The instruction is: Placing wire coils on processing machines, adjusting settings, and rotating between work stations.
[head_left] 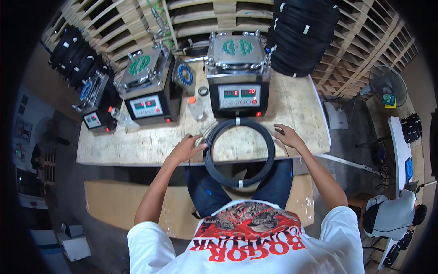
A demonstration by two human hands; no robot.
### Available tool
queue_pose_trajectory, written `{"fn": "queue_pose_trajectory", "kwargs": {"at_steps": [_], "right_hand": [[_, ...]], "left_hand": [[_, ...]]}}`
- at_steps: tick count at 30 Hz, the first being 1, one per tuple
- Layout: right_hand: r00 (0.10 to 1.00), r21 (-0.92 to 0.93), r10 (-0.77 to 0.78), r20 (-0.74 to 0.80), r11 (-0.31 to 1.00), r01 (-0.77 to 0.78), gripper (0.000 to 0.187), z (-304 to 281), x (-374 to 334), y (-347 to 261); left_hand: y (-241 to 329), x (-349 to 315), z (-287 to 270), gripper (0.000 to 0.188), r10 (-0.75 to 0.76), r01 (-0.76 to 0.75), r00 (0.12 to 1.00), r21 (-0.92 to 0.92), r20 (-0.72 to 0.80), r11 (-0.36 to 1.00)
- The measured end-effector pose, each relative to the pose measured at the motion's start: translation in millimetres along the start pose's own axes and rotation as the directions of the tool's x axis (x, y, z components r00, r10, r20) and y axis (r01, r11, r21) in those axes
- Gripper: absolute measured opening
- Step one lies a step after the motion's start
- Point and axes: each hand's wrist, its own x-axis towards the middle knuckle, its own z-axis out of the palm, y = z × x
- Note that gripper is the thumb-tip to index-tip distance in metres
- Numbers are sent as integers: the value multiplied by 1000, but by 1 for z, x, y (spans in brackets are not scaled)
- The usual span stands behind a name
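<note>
A black ring-shaped coil (208, 160), bound with white bands, lies partly on the wooden table and juts over its front edge above my lap. Whether it is cord, hose or tyre I cannot make out. At its left side is my left hand (186, 148), fingers spread, the fingertips at or just touching the ring. My right hand (289, 136) rests by the ring's right side, fingers apart and slightly bent, holding nothing. Just behind the ring stands a black box machine (238, 98) with a lit red display and a metal top plate bearing a green pattern.
Two similar machines, a middle one (147, 107) and a smaller one (94, 119), stand further left on the table (137, 148). Clear bottles (196, 110) with orange caps stand between them. Black coils (301, 39) are stacked at the back right. A fan (385, 86) and a seated person (394, 214) are at right.
</note>
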Motion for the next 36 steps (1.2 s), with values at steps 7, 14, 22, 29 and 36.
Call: {"fn": "queue_pose_trajectory", "kwargs": {"at_steps": [7, 14, 22, 29, 36], "right_hand": [[1000, 418, 11, -13, 908, -4, 35, -136, 122, -99], [997, 396, 58, -45, 918, -36, 31, -153, 216, -188], [998, 876, 28, -56, 481, 35, 19, -162, 222, -217], [991, 891, 43, -128, 443, 96, 17, -155, 258, -304], [962, 840, 3, -275, 488, 238, 26, -126, 260, -336]], "left_hand": [[50, 82, -116, 36, 154, -387, 858, -421, -490, 820], [119, 179, -188, 51, 141, -311, 915, -440, -377, 842], [138, 170, -207, 55, 24, -215, 953, -620, -301, 755], [90, 214, -202, 41, 212, -441, 839, -398, -501, 804], [96, 233, -179, 29, 228, -387, 736, -119, -637, 914]]}}
